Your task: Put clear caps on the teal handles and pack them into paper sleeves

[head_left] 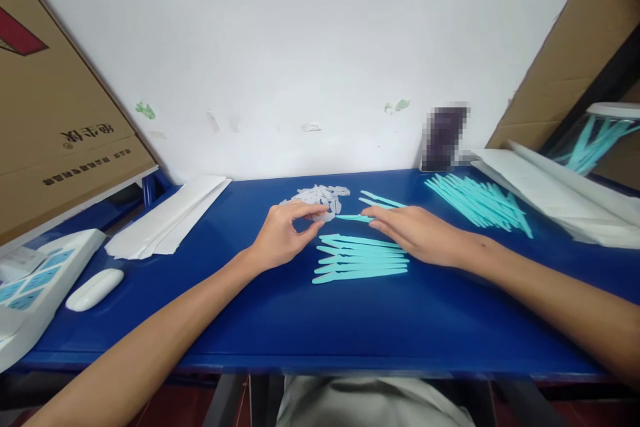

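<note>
My right hand (413,230) grips a turquoise eyebrow razor (353,218) by its handle, the tip pointing left. Facing it, my left hand (287,230) has its thumb and forefinger closed on a small translucent blade cap (326,216), right by the razor's tip. Behind the left fingers lies a heap of similar caps (320,194). Several turquoise razors (363,260) lie in a row below my hands, tips to the left. Just beyond my right hand, two more razors (383,200) rest on the blue table (300,327).
A pile of turquoise razors (477,200) lies at the right, beside white sheets (560,193). More white sheets (167,217), a white mouse-shaped object (95,289) and a white case with blue labels (55,273) are at left. Cardboard (65,80) and a white wall (310,47) bound the table.
</note>
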### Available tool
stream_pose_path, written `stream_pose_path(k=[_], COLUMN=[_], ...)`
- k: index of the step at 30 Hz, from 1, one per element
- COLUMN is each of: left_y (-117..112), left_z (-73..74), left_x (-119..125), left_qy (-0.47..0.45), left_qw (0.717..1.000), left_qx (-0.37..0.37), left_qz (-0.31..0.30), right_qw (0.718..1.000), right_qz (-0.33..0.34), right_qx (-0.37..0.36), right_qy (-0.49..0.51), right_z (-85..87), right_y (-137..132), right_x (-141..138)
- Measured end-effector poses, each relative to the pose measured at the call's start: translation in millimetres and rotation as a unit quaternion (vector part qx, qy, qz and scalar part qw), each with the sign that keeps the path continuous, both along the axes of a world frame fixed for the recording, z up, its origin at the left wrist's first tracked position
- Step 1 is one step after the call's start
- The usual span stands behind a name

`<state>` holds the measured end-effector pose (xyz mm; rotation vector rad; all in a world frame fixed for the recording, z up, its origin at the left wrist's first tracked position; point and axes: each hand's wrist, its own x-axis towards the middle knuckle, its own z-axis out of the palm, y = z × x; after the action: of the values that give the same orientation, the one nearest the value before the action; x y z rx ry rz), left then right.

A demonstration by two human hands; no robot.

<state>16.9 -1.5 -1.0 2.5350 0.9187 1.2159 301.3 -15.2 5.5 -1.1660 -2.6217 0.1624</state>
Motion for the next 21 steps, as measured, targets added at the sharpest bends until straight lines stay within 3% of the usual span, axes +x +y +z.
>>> stream_pose_path(k=[7,21], left_y=[0.8,-0.6], left_z=[-3.4,-1.0], left_x=[-1.1,2.5], left_qy=[-0.019,-0.002], left_qw=[0.999,0.991], left_qx=[-0.025,0.123], left_qz=[-0.007,-0.056], right_qw=[0.999,1.0], right_qz=[0.005,0.012], right_qx=[0.029,0.015], right_qy=[-0.016,-0.006], right_z=[3.5,5.5], right_y=[-5.1,-9.5], right_x=[-2.8,-3.1])
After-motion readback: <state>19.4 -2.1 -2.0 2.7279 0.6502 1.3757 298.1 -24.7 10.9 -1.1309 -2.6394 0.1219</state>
